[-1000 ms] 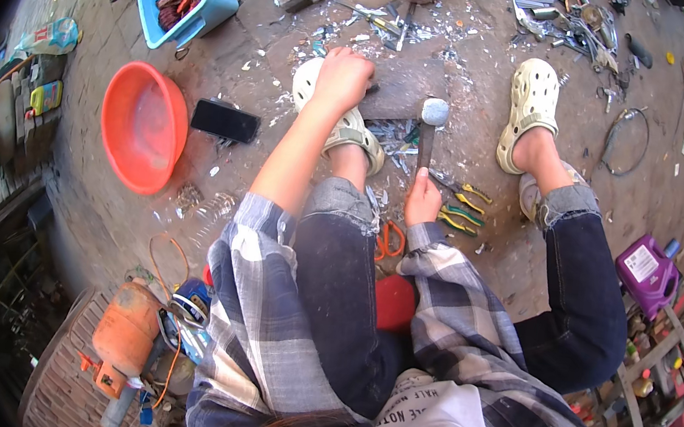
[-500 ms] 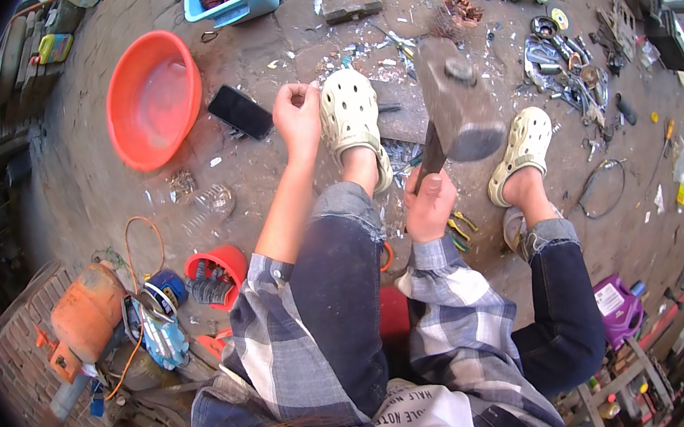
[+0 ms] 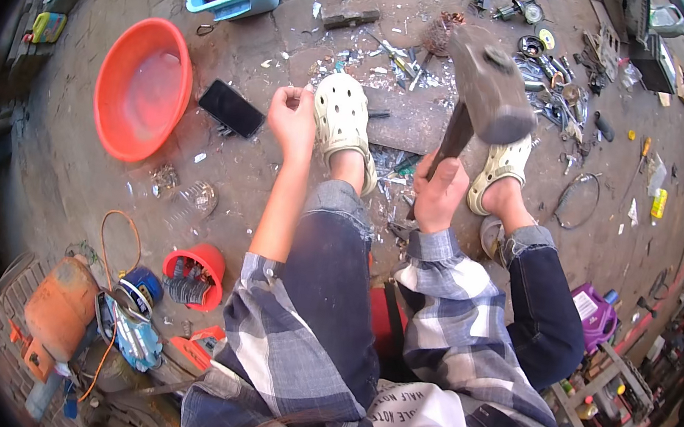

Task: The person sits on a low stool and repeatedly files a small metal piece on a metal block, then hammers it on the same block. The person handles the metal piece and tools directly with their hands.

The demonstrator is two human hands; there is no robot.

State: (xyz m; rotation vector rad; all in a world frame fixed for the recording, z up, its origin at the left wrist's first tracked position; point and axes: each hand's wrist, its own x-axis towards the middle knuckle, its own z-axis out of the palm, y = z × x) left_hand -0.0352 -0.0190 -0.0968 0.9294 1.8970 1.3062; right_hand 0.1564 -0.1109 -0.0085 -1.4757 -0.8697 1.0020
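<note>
My right hand (image 3: pixel 440 193) is wrapped round the dark handle of a sledgehammer, whose worn steel head (image 3: pixel 494 87) hangs raised in front of my right clog (image 3: pixel 501 169). My left hand (image 3: pixel 292 120) is closed beside my left clog (image 3: pixel 342 115), with the fingertips pinched. Whatever it may hold is hidden or too small to make out. Between my feet lies a flat metal plate (image 3: pixel 397 126), with a short dark rod (image 3: pixel 379 114) at its left side. Small bright scraps are scattered round the plate.
A red basin (image 3: pixel 143 95) and a black phone (image 3: pixel 232 108) lie left of my left hand. Further off are a blue crate (image 3: pixel 239 6) and another hammer (image 3: pixel 351 17). Metal parts (image 3: pixel 557 95) are piled at the far right. A red bucket (image 3: pixel 210 278) stands near left.
The hammer has swung to the right and slightly higher, now overlapping my right clog. My left hand stays closed in nearly the same place. The whole view has shifted a little.
</note>
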